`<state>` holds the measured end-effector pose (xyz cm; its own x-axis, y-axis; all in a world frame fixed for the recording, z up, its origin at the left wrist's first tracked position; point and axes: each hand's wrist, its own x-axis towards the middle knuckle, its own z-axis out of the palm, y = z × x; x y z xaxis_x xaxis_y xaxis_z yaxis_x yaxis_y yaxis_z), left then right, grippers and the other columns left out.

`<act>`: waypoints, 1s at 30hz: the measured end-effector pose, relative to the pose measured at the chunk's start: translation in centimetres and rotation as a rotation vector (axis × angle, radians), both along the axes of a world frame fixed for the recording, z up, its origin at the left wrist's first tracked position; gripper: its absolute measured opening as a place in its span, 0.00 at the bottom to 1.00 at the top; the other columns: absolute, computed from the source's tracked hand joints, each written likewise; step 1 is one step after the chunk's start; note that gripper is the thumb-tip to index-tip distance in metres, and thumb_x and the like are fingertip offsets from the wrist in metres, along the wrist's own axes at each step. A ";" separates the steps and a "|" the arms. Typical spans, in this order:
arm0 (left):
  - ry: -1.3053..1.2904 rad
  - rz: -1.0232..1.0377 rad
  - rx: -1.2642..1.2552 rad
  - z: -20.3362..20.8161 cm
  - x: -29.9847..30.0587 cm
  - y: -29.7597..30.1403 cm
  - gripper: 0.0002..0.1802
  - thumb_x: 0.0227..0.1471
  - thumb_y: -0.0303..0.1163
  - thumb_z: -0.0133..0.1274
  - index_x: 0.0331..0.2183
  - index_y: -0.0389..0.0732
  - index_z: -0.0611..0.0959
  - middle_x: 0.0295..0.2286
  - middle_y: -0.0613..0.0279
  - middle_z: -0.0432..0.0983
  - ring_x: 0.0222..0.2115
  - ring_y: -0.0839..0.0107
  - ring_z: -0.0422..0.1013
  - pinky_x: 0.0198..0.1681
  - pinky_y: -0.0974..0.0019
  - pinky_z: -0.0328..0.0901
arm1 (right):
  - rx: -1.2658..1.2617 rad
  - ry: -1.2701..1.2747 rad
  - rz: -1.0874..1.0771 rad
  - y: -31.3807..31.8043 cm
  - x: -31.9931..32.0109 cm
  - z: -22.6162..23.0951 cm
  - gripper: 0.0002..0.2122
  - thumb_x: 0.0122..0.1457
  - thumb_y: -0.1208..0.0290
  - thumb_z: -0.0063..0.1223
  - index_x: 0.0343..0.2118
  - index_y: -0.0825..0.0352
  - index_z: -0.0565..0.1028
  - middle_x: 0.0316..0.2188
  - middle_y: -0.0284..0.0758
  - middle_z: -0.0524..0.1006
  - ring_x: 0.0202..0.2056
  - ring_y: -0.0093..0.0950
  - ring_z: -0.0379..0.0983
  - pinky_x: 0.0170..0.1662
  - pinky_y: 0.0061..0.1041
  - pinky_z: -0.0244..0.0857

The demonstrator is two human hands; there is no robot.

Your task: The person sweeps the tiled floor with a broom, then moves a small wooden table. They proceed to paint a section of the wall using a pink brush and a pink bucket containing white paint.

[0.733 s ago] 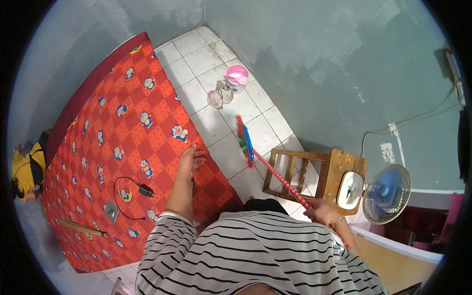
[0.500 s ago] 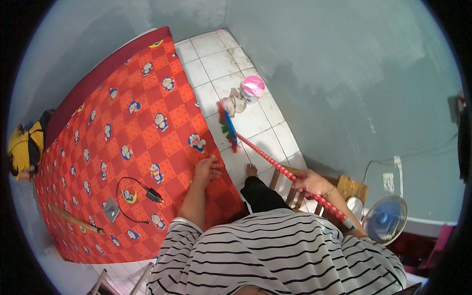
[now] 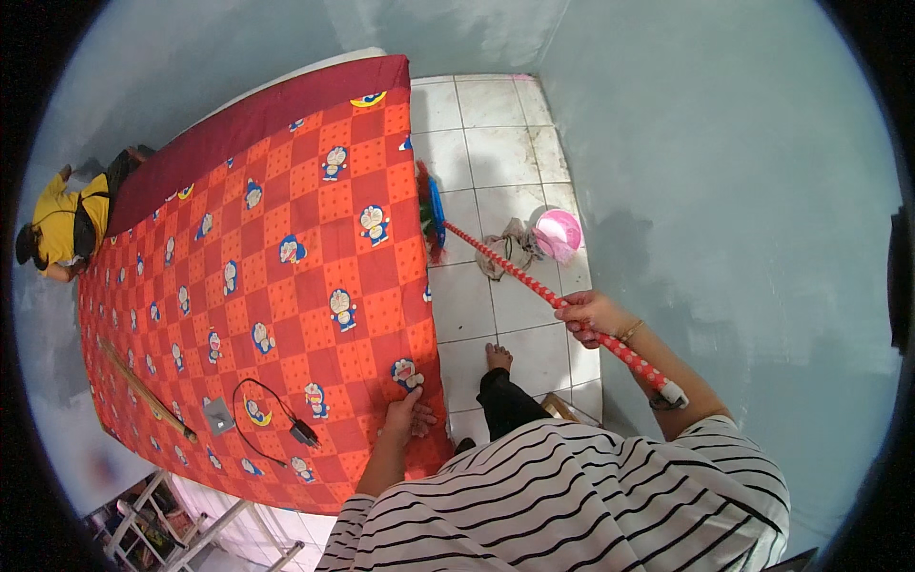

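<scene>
My right hand (image 3: 593,318) is closed round a broom (image 3: 519,277) with a red, white-dotted handle. The handle slants away to the far left, and its upper end lies along my right forearm. At the side of the bed, the blue broom head (image 3: 437,212) with red and green bristles is partly hidden by the red patterned bedsheet (image 3: 286,286). My left hand (image 3: 410,418) rests at the near right edge of the bed, fingers apart and holding nothing.
Right of the broom, a grey cloth (image 3: 510,250) and a pink-and-white bucket (image 3: 559,232) stand on white tiles. A charger (image 3: 303,432), a grey flat piece (image 3: 217,416) and a stick bundle (image 3: 148,389) lie on the bed. Beyond it is a person in yellow (image 3: 71,224).
The broom head has moved left, away from the cloth and against the bed's side. My left hand has come down onto the bed edge. The fan has left the view.
</scene>
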<state>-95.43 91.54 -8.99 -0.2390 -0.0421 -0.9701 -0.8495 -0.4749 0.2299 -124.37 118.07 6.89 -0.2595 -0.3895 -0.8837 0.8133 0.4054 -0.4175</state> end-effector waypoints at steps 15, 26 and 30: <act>-0.011 0.039 -0.021 1.3 -1.3 0.5 0.32 0.42 0.55 0.51 0.23 0.28 0.74 0.17 0.46 0.73 0.11 0.62 0.68 0.12 0.66 0.64 | 0.045 -0.144 0.081 2.7 -6.4 -0.7 0.09 0.51 0.73 0.49 0.34 0.69 0.66 0.12 0.26 0.60 0.07 0.14 0.53 0.08 0.16 0.46; -0.109 -0.161 -0.088 0.1 -1.4 -0.6 0.32 0.42 0.56 0.50 0.27 0.30 0.76 0.25 0.50 0.75 0.21 0.65 0.71 0.24 0.65 0.65 | 0.030 -0.082 -0.031 6.1 -9.4 5.9 0.05 0.52 0.73 0.48 0.26 0.65 0.65 0.12 0.25 0.60 0.07 0.13 0.52 0.08 0.15 0.44; 0.112 -0.612 -0.738 4.4 -5.1 1.8 0.28 0.45 0.54 0.47 0.29 0.34 0.77 0.29 0.52 0.75 0.27 0.64 0.70 0.30 0.63 0.65 | 0.051 -0.076 -0.044 6.0 -13.2 5.8 0.05 0.52 0.72 0.49 0.27 0.66 0.65 0.12 0.23 0.61 0.08 0.13 0.53 0.09 0.14 0.45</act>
<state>-100.54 93.35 -4.57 -0.5119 -0.4693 -0.7196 -0.8569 0.3390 0.3884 -137.55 124.05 12.73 -0.2069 -0.3331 -0.9199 0.8593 0.3876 -0.3336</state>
